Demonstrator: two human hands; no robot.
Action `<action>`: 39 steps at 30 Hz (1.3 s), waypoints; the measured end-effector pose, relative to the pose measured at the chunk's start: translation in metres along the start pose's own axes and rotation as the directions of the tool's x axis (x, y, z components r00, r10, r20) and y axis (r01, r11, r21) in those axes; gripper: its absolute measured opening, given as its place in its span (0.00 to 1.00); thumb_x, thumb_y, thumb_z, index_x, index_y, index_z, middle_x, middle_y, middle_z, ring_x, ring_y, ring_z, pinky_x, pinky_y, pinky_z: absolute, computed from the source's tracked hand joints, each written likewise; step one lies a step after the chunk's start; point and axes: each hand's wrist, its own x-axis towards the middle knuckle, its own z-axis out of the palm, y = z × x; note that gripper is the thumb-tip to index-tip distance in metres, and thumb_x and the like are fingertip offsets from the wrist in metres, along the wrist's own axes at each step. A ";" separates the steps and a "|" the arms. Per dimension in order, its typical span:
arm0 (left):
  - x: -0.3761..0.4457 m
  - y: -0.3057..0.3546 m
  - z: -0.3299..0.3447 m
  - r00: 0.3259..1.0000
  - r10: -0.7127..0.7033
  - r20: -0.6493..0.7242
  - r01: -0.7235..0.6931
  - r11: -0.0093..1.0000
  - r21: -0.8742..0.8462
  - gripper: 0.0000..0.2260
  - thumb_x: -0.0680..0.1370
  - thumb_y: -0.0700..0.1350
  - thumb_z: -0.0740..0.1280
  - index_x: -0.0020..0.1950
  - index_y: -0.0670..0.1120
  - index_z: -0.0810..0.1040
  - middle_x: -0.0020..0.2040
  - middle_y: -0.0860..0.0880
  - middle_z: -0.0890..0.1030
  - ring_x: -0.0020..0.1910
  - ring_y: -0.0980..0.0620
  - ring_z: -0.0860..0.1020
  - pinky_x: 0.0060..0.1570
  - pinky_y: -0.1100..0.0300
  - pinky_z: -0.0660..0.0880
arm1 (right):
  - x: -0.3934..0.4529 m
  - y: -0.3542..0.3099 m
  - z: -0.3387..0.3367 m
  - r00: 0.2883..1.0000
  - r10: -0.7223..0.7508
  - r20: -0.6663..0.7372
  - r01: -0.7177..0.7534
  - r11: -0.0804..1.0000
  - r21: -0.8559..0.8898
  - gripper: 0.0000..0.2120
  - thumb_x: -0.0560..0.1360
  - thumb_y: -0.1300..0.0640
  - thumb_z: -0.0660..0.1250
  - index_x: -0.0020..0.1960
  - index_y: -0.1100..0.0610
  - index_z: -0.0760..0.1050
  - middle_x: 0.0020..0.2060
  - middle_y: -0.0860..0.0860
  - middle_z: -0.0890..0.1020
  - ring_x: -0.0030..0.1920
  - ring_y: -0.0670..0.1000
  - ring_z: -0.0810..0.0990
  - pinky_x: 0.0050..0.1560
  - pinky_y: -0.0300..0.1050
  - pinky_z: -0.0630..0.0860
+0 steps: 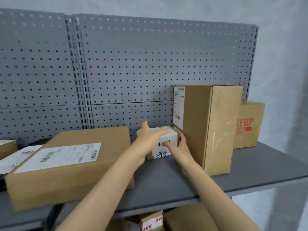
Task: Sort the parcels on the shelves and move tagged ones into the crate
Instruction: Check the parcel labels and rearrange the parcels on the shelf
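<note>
A small cardboard parcel (164, 153) with a white barcode label and black handwriting stands on the grey shelf (166, 177), against the pegboard back. My left hand (148, 139) lies over its top and left side. My right hand (180, 148) grips its right side, squeezed between it and a tall upright box (208, 127) that carries a label on its left face. A large flat box (70, 165) with a white shipping label lies to the left. No crate is in view.
A box with red print (248, 125) stands at the far right behind the tall box. White-labelled parcels (15, 157) lie at the left edge. More boxes, one with red-lettered tape (152, 222), sit on the shelf below. The grey pegboard (125, 64) backs the shelf.
</note>
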 end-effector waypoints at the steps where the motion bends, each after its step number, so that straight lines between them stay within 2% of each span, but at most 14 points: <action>1: 0.008 -0.003 0.011 0.996 -0.060 -0.060 0.055 0.995 -0.080 0.38 0.75 0.51 0.67 0.77 0.48 0.46 0.76 0.46 0.53 0.73 0.47 0.58 0.67 0.54 0.58 | 0.006 0.002 0.001 1.000 -0.006 -0.004 0.006 1.000 0.005 0.43 0.72 0.55 0.70 0.77 0.50 0.47 0.72 0.53 0.63 0.70 0.53 0.65 0.69 0.45 0.61; 3: 0.022 -0.013 0.027 0.969 -0.152 -0.195 0.108 0.970 -0.218 0.36 0.76 0.49 0.66 0.76 0.44 0.48 0.74 0.44 0.58 0.71 0.47 0.61 0.62 0.57 0.61 | 0.014 0.006 0.004 1.000 0.002 -0.031 -0.003 1.000 -0.012 0.44 0.71 0.54 0.71 0.77 0.50 0.46 0.72 0.56 0.63 0.70 0.58 0.64 0.71 0.54 0.62; 5: 0.033 -0.025 0.035 0.928 -0.229 -0.292 0.130 0.938 -0.323 0.33 0.76 0.47 0.65 0.75 0.41 0.51 0.72 0.43 0.63 0.69 0.46 0.64 0.57 0.59 0.63 | 0.019 0.008 0.004 0.998 0.045 -0.047 -0.047 0.997 -0.054 0.46 0.71 0.51 0.71 0.77 0.50 0.43 0.73 0.57 0.59 0.72 0.60 0.59 0.72 0.56 0.59; 8: 0.042 -0.040 0.042 0.897 -0.323 -0.300 0.166 0.877 -0.450 0.27 0.78 0.46 0.63 0.73 0.41 0.57 0.69 0.43 0.70 0.63 0.46 0.72 0.50 0.61 0.68 | 0.029 0.011 0.002 0.996 0.078 -0.041 -0.080 0.994 -0.069 0.48 0.70 0.49 0.71 0.77 0.52 0.42 0.75 0.56 0.56 0.74 0.60 0.56 0.73 0.55 0.55; 11: 0.040 -0.046 0.048 0.893 -0.315 -0.320 0.145 0.877 -0.459 0.18 0.79 0.45 0.60 0.68 0.42 0.67 0.61 0.45 0.78 0.51 0.50 0.78 0.34 0.66 0.70 | 0.031 0.013 0.001 0.998 0.057 -0.034 -0.057 0.998 -0.014 0.45 0.69 0.50 0.72 0.77 0.54 0.50 0.72 0.55 0.60 0.72 0.58 0.61 0.72 0.53 0.59; 13: 0.036 -0.045 0.048 0.871 -0.268 -0.411 0.074 0.900 -0.430 0.15 0.79 0.46 0.60 0.64 0.44 0.69 0.51 0.50 0.79 0.41 0.58 0.75 0.28 0.71 0.68 | 0.028 0.011 0.002 0.999 -0.008 -0.042 0.011 0.998 0.066 0.39 0.68 0.53 0.73 0.74 0.53 0.57 0.66 0.52 0.64 0.67 0.53 0.66 0.69 0.51 0.65; 15: 0.031 -0.043 0.044 0.852 -0.212 -0.480 -0.007 0.910 -0.414 0.13 0.78 0.47 0.61 0.62 0.47 0.67 0.45 0.54 0.76 0.39 0.62 0.72 0.31 0.70 0.68 | 0.023 0.008 0.001 0.991 -0.112 -0.076 0.122 0.983 0.140 0.33 0.68 0.58 0.73 0.69 0.51 0.63 0.58 0.47 0.67 0.61 0.49 0.70 0.63 0.45 0.69; 19: 0.021 -0.034 0.035 0.828 -0.066 -0.556 -0.181 0.908 -0.377 0.13 0.77 0.44 0.62 0.60 0.48 0.64 0.52 0.51 0.77 0.50 0.55 0.75 0.52 0.57 0.73 | 0.015 0.001 -0.001 0.969 -0.223 -0.106 0.247 0.896 0.369 0.24 0.68 0.69 0.69 0.56 0.50 0.64 0.51 0.44 0.74 0.48 0.34 0.76 0.48 0.30 0.73; 24: 0.017 -0.024 0.032 0.809 0.046 -0.586 -0.294 0.895 -0.336 0.14 0.76 0.35 0.58 0.59 0.48 0.64 0.49 0.55 0.75 0.46 0.62 0.73 0.40 0.68 0.67 | 0.010 -0.003 -0.005 0.978 -0.190 -0.088 0.209 0.865 0.456 0.18 0.70 0.69 0.67 0.50 0.52 0.64 0.46 0.45 0.76 0.41 0.36 0.77 0.37 0.27 0.72; 27: 0.018 -0.028 0.032 0.826 0.015 -0.564 -0.246 0.909 -0.336 0.15 0.76 0.33 0.57 0.59 0.48 0.63 0.50 0.53 0.76 0.48 0.60 0.74 0.42 0.66 0.68 | 0.008 0.000 -0.007 0.981 -0.176 -0.082 0.194 0.894 0.404 0.19 0.70 0.66 0.68 0.53 0.52 0.64 0.48 0.44 0.76 0.46 0.39 0.76 0.39 0.32 0.70; 30: 0.019 -0.040 0.036 0.852 -0.036 -0.522 -0.159 0.933 -0.324 0.16 0.76 0.31 0.57 0.59 0.48 0.62 0.52 0.50 0.76 0.51 0.55 0.74 0.46 0.64 0.70 | 0.008 0.003 -0.008 0.986 -0.156 -0.052 0.164 0.933 0.321 0.21 0.71 0.64 0.67 0.58 0.51 0.62 0.46 0.39 0.73 0.43 0.38 0.74 0.34 0.24 0.70; 33: 0.022 -0.053 0.041 0.867 -0.083 -0.492 -0.088 0.945 -0.316 0.17 0.77 0.32 0.57 0.61 0.48 0.61 0.47 0.54 0.75 0.44 0.61 0.72 0.37 0.69 0.66 | 0.013 0.009 -0.012 0.997 -0.074 0.021 0.066 0.967 0.248 0.20 0.73 0.64 0.64 0.61 0.52 0.61 0.43 0.40 0.73 0.41 0.38 0.73 0.32 0.27 0.69; 36: 0.023 -0.060 0.042 0.860 -0.132 -0.494 -0.026 0.954 -0.299 0.19 0.77 0.31 0.56 0.66 0.45 0.62 0.50 0.52 0.75 0.43 0.61 0.72 0.35 0.68 0.66 | 0.016 0.015 -0.016 0.992 0.039 0.119 -0.059 0.984 0.170 0.23 0.74 0.63 0.62 0.66 0.55 0.59 0.51 0.47 0.75 0.44 0.43 0.73 0.37 0.33 0.67; 39: 0.025 -0.063 0.041 0.863 -0.162 -0.478 0.037 0.965 -0.261 0.24 0.77 0.31 0.56 0.71 0.45 0.61 0.57 0.49 0.75 0.51 0.54 0.72 0.47 0.64 0.67 | 0.017 0.017 -0.015 0.975 0.079 0.206 -0.106 0.986 0.125 0.28 0.75 0.64 0.62 0.71 0.54 0.56 0.52 0.47 0.73 0.46 0.43 0.72 0.38 0.33 0.66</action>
